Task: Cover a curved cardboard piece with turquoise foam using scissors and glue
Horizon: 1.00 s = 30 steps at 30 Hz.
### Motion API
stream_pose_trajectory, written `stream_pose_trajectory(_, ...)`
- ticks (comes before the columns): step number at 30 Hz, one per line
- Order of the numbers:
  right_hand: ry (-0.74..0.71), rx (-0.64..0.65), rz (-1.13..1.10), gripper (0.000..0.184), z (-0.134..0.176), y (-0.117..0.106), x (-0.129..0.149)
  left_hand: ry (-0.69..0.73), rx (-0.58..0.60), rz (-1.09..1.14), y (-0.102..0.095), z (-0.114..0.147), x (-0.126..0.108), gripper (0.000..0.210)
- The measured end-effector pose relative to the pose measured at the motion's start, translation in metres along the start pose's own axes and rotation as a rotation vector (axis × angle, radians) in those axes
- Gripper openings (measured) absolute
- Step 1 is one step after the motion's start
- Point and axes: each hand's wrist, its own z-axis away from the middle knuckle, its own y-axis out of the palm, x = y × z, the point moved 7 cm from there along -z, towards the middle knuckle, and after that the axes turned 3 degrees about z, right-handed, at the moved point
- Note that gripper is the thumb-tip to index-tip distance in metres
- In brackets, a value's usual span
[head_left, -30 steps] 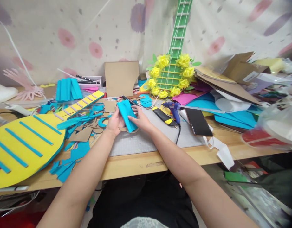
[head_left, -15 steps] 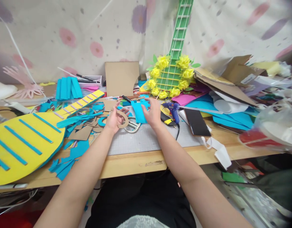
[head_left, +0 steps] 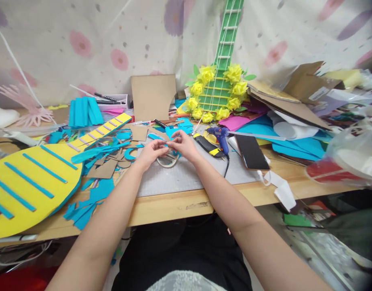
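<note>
My left hand point(head_left: 152, 153) and my right hand point(head_left: 184, 146) meet above the grey cutting mat point(head_left: 186, 178), fingers pinched and fingertips close together. The cardboard ring, seen in my left hand a moment ago, is mostly hidden by the fingers. A bit of blue paper point(head_left: 177, 154) shows under my right fingertips. Below the hands lies a pale grey loop-shaped thing point(head_left: 167, 165), partly covered. Left of the hands, a blue curved strip point(head_left: 130, 152) rests among cardboard scraps point(head_left: 105, 168).
A blue glue gun point(head_left: 222, 141), a black-and-yellow cutter point(head_left: 207, 144) and a phone point(head_left: 251, 151) lie to the right. At left is a yellow paper guitar point(head_left: 31, 182); a green one with yellow flowers point(head_left: 222, 91) stands behind. Blue scraps point(head_left: 85, 208) lie near the front edge.
My hands have come together from being apart, and their fingers have closed into pinches. The cardboard ring has turned mostly out of sight, and the blue piece beside my right hand has shifted.
</note>
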Motion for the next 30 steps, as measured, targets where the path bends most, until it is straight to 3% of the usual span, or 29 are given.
stream_pose_trajectory(3, -0.040, -0.104, 0.176, 0.023, -0.002, -0.021, 0.003, 0.004, -0.028, -0.024, -0.003, 0.000, 0.001, 0.035)
stream_pose_trajectory(7, -0.099, -0.317, 0.748, 0.014, 0.002, -0.062, 0.017, 0.074, -0.232, 0.165, -0.021, -0.005, -0.001, 0.031)
stream_pose_trajectory(11, 0.008, -0.292, 1.121, 0.021, 0.002, -0.082, 0.013, 0.058, -0.332, 0.290, -0.032, -0.007, -0.002, 0.023)
stream_pose_trajectory(14, -0.001, -0.242, 1.166, 0.022, 0.002, -0.076, 0.010, 0.070, -0.416, 0.407, -0.044, -0.005, -0.008, 0.018)
stream_pose_trajectory(16, -0.090, -0.222, 1.127, 0.022, 0.003, -0.064, 0.014, 0.073, -0.477, 0.462, -0.054, -0.004, -0.012, 0.014)
stream_pose_trajectory(18, -0.219, -0.091, 1.049, 0.023, 0.005, -0.043, 0.016, 0.071, -0.517, 0.484, -0.062, -0.004, -0.013, 0.012)
stream_pose_trajectory(20, -0.319, 0.125, 0.980, 0.027, 0.009, -0.020, 0.014, 0.072, -0.537, 0.480, -0.068, -0.004, -0.013, 0.012)
stream_pose_trajectory(22, -0.324, 0.233, 1.008, 0.036, 0.011, -0.007, 0.009, 0.084, -0.541, 0.453, -0.070, -0.005, -0.013, 0.013)
stream_pose_trajectory(25, -0.258, 0.068, 1.145, 0.047, 0.008, -0.013, 0.009, 0.102, -0.514, 0.395, -0.066, -0.005, -0.012, 0.017)
stream_pose_trajectory(27, -0.301, -0.029, 1.155, 0.048, 0.009, -0.013, 0.017, 0.104, -0.494, 0.360, -0.062, -0.005, -0.011, 0.020)
stream_pose_trajectory(30, -0.433, 0.046, 1.112, 0.040, 0.016, 0.007, 0.026, 0.121, -0.478, 0.315, -0.056, -0.005, -0.011, 0.022)
